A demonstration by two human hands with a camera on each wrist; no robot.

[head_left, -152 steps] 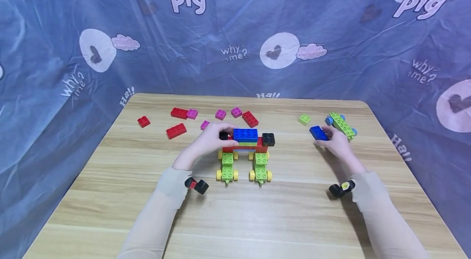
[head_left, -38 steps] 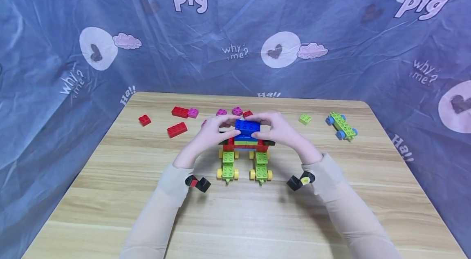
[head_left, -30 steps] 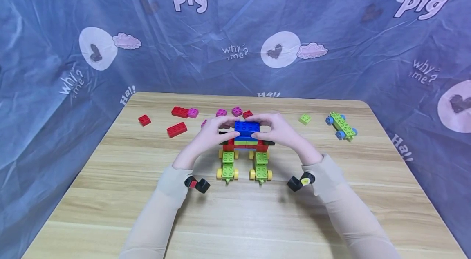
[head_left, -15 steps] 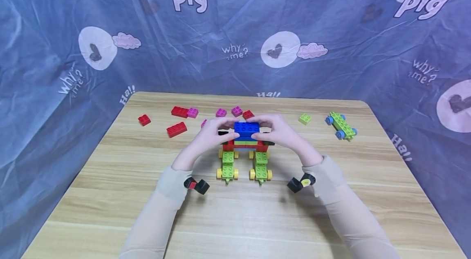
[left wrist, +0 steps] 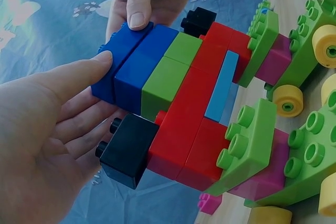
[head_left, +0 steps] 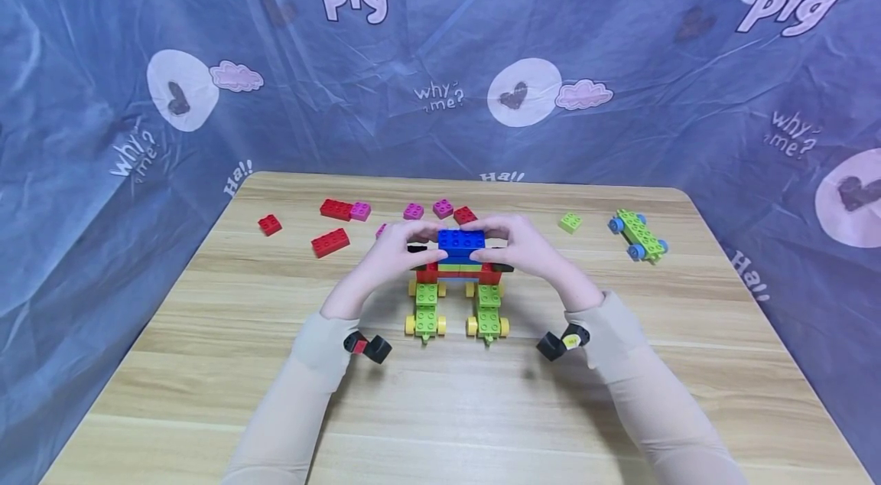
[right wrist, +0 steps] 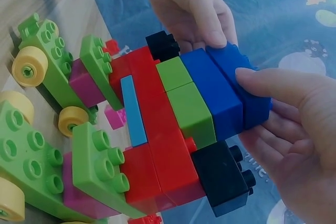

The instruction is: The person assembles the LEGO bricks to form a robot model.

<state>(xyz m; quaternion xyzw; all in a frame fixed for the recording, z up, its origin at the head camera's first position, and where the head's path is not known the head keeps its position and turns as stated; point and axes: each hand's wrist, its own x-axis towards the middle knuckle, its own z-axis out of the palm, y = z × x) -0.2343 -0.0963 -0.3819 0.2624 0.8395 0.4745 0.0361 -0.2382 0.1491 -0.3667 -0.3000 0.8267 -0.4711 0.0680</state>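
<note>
In the head view a blue brick [head_left: 461,241] tops a figure of stacked toy bricks standing on two green wheeled bases [head_left: 425,321]. My left hand [head_left: 399,249] pinches its left end, thumb in front and fingers behind; my right hand [head_left: 518,248] pinches its right end likewise. Both wrist views show a second blue brick [left wrist: 146,59] directly below, with a thin dark line between the two. Under that come green bricks [right wrist: 189,108], then red bricks [right wrist: 163,129]. Black bricks [right wrist: 220,177] stick out at both sides. I cannot tell how tightly the top brick sits.
Red bricks [head_left: 330,242] and magenta bricks [head_left: 414,211] lie behind and left of the figure, some partly hidden by my hands. At the back right of the table [head_left: 585,393] are a small green brick [head_left: 570,222] and a green base with blue wheels [head_left: 638,235].
My right hand has brought the blue brick from the table's right side onto the figure, where both hands now hold it. Over the last second it has settled slightly lower.
</note>
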